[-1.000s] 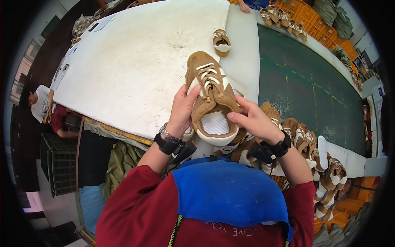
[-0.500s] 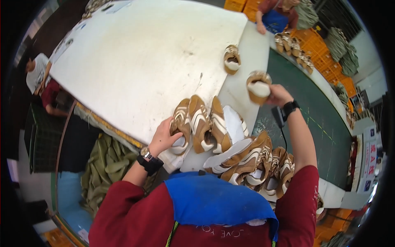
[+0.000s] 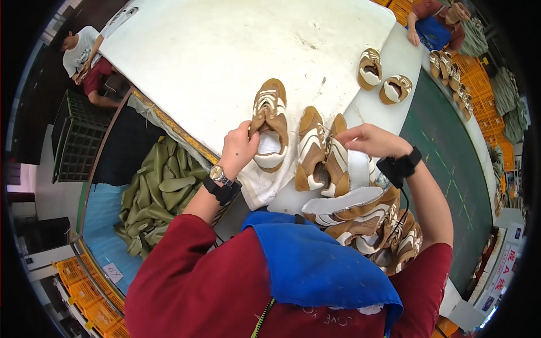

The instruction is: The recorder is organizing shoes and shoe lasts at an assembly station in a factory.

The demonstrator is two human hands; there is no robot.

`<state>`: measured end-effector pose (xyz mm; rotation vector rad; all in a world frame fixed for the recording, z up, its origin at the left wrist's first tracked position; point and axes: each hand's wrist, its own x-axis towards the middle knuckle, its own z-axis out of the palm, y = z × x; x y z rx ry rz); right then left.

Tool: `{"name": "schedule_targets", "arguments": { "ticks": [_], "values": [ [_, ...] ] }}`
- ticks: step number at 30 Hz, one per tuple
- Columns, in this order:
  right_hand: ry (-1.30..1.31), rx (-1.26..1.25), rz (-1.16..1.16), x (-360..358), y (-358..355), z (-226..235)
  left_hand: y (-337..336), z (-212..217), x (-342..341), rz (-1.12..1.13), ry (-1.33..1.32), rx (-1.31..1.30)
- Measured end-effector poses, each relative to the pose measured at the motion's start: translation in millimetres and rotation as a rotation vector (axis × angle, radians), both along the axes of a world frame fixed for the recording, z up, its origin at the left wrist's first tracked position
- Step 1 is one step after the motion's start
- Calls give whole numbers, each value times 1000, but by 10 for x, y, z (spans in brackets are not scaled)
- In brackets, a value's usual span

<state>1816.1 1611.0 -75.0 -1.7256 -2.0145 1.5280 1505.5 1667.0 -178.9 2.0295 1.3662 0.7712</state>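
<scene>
Both hands are busy with tan-and-white shoes on the white desk [image 3: 225, 62]. Her left hand [image 3: 239, 149] is closed around the heel end of one shoe [image 3: 270, 124], thumb and fingers pinching its collar; the shoe lies sole-down on the desk, toe pointing away from the person. Right hand [image 3: 369, 139] hovers over a pair of shoes [image 3: 321, 152] that stand on their sides just right of the first one, its fingers curled down onto the top edge of the nearer of the two; from here I cannot tell whether it truly grips or only touches. Both wrists wear black bands, and the left one also a metal watch [image 3: 217, 174].

Below the right forearm, a heap of the same shoes [image 3: 366, 225] is stacked at the desk's near edge, some with white soles turned up. Two more shoes [image 3: 383, 79] sit apart on the far right part of the desk, openings up. Right of the desk runs a dark green belt [image 3: 451, 163] with another row of shoes [image 3: 451, 79] at its far end, near a seated person in red and blue [image 3: 434, 22]. Left of the desk, a pile of olive-green shoe forms [image 3: 160, 191] fills a bin, with a black crate [image 3: 76, 138] beyond it and another person [image 3: 84, 53] sitting close by.
</scene>
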Motion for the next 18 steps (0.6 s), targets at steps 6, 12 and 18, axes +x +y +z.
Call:
{"name": "schedule_targets", "arguments": {
  "ticks": [6,12,18],
  "values": [
    [36,199,172,-345,-274,337,-64,548,327,-102,19,124],
    [-32,284,-49,-171,-756,829,956,190,877,-166,170,177],
    [-20,388,-353,45,-1350,1085,1749,181,2006,-350,112,21]
  ]
}}
